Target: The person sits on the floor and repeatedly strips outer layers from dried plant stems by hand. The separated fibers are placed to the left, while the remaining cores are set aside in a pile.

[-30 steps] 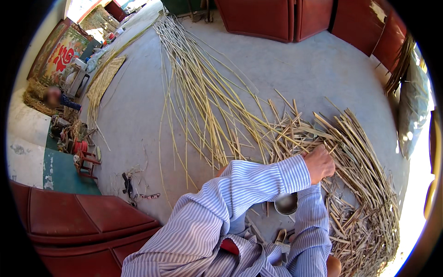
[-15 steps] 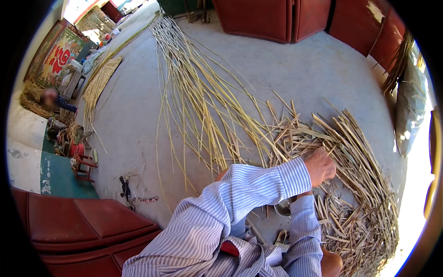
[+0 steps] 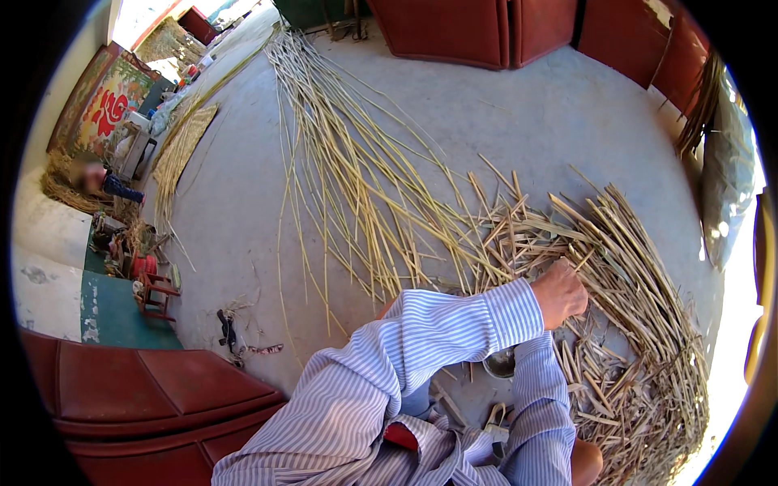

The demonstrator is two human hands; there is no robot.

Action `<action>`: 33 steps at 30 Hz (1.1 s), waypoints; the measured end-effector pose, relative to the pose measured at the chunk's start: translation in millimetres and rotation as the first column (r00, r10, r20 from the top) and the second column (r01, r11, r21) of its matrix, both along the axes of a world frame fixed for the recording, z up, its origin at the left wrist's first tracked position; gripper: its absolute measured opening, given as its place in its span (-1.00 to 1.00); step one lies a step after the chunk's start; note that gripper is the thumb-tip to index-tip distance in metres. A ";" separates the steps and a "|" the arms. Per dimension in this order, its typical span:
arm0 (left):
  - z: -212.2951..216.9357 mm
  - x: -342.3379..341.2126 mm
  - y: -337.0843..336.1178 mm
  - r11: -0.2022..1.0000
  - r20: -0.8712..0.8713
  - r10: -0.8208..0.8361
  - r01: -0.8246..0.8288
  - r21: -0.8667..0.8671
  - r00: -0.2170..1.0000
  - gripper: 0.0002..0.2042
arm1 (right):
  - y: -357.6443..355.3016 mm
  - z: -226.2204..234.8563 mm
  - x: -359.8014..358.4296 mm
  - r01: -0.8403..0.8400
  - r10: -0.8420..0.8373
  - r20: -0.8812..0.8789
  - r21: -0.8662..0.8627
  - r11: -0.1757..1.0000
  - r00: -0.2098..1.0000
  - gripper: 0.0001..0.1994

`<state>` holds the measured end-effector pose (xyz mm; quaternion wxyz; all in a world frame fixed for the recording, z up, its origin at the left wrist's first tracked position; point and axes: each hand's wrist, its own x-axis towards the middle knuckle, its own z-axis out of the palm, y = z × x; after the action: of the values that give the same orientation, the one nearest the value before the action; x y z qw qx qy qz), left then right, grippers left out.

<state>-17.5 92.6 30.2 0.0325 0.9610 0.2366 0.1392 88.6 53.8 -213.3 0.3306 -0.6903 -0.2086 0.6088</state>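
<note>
My left hand (image 3: 559, 296), in a blue-and-white striped sleeve (image 3: 454, 324), reaches across to the right with its fingers curled closed. A short pale piece of reed stalk (image 3: 583, 262) sticks out at its fingers. My right forearm (image 3: 535, 397) comes up beneath it, and the right hand is almost wholly hidden behind the left, so its fingers cannot be seen. Around both hands lies a heap of cut reed stalks (image 3: 628, 275), with broken pieces and husks (image 3: 624, 405) below. Long thin green-yellow stalks (image 3: 348, 154) fan out from the far left toward my hands.
Beside my right sleeve sits a small round metal bowl (image 3: 500, 362). Dark red padded seats stand at the lower left (image 3: 162, 389) and at the back (image 3: 446, 28). A small wooden stool (image 3: 156, 296) and another person (image 3: 109, 180) are at the left, near a woven mat (image 3: 182, 146).
The view has shifted slightly. My hands stay close together at the heap, with the left hand turned a little and the right wrist now more covered.
</note>
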 end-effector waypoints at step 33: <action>44.1 47.6 -9.6 0.931 -0.457 -0.130 -0.051 -0.362 0.880 -0.68 | -157.0 -50.1 443.2 -0.255 0.596 0.599 -0.558 0.790 0.534 -0.51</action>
<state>30.1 83.0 74.4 0.1535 0.9476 0.2389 -0.1462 531.8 -103.2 -263.4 -0.0995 -0.8549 -0.3610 0.3589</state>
